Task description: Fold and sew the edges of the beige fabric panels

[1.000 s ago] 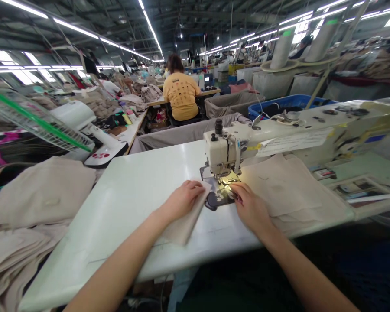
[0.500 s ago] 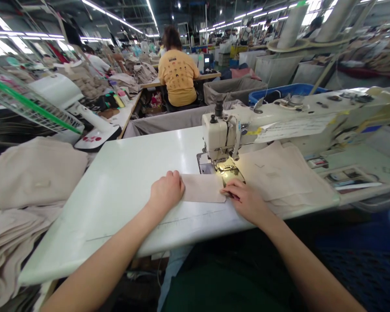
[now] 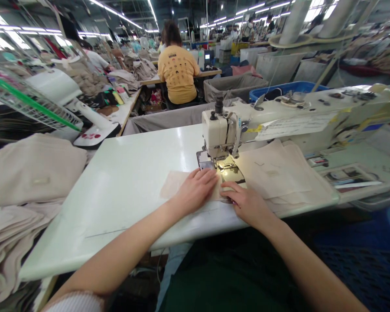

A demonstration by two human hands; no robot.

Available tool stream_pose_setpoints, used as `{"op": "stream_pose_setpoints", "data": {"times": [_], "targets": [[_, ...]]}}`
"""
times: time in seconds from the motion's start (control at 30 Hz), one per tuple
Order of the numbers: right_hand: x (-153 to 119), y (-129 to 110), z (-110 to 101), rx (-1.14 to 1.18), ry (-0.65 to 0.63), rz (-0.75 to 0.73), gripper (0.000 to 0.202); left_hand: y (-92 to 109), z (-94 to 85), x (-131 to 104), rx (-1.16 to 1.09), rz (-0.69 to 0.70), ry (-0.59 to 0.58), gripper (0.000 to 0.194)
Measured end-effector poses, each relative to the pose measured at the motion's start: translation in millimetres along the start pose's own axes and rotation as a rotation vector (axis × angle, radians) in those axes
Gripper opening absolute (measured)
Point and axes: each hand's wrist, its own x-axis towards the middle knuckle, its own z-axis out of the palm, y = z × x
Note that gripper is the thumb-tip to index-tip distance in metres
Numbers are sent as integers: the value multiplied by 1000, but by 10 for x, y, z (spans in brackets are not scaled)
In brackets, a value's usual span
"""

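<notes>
A small beige fabric piece (image 3: 173, 183) lies on the white sewing table in front of the sewing machine (image 3: 218, 134). My left hand (image 3: 199, 187) rests flat across its right part, fingers stretched towards the lit needle plate (image 3: 229, 173). Against the piece's right end, my right hand (image 3: 247, 201) has its fingers curled, the index fingertip touching the cloth. Beneath those fingers shows a small dark object, too hidden to name. The presser foot is just beyond my left fingertips; whether the cloth reaches under it is hidden.
Larger beige panels (image 3: 276, 173) lie right of the needle, under the machine arm. Stacked beige fabric (image 3: 32, 171) stands at the left beside a white lamp-like device (image 3: 56, 86). A grey cloth bin (image 3: 169, 119) adjoins the table's far edge. Ahead sits a person in yellow (image 3: 178, 73).
My left hand has slid right from the piece's left end and now lies flat on top of it, near the needle. My right hand stays at the right end, almost unmoved.
</notes>
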Motion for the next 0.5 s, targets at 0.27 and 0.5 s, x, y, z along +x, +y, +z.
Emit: {"op": "stream_pose_setpoints", "data": {"times": [0.27, 0.5], "targets": [[112, 16, 81, -15, -3, 37, 56, -48, 145, 143, -85, 6, 49, 31], [285, 91, 81, 44, 78, 19, 54, -117, 144, 247, -145, -43, 51, 30]]}}
